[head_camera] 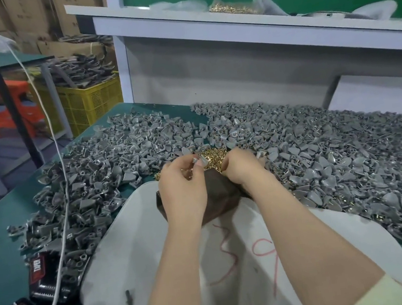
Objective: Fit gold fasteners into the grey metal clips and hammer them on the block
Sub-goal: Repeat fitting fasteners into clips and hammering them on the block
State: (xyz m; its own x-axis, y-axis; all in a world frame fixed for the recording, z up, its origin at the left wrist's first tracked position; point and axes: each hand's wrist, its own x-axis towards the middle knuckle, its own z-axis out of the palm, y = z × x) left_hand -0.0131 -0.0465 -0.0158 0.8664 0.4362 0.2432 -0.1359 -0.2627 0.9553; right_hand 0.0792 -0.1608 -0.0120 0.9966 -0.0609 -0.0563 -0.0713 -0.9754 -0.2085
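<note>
A wide heap of grey metal clips point(312, 150) covers the green table. In its middle lies a small pile of gold fasteners point(212, 156). My left hand point(181, 184) pinches one grey clip point(202, 162) between thumb and fingertips just in front of the gold pile. My right hand point(243, 169) has its fingers curled at the edge of the gold pile; what it holds is hidden. A dark brown block point(221, 196) sits under and between both hands, on a white sack point(159, 264).
The white sack with red writing point(226, 253) spreads toward me. Two black-and-red boxes point(40, 272) and a white cable point(57, 206) lie at the left. A white shelf point(239, 17) carries a bag of gold parts point(232, 7). A yellow crate point(91, 101) stands beyond the table.
</note>
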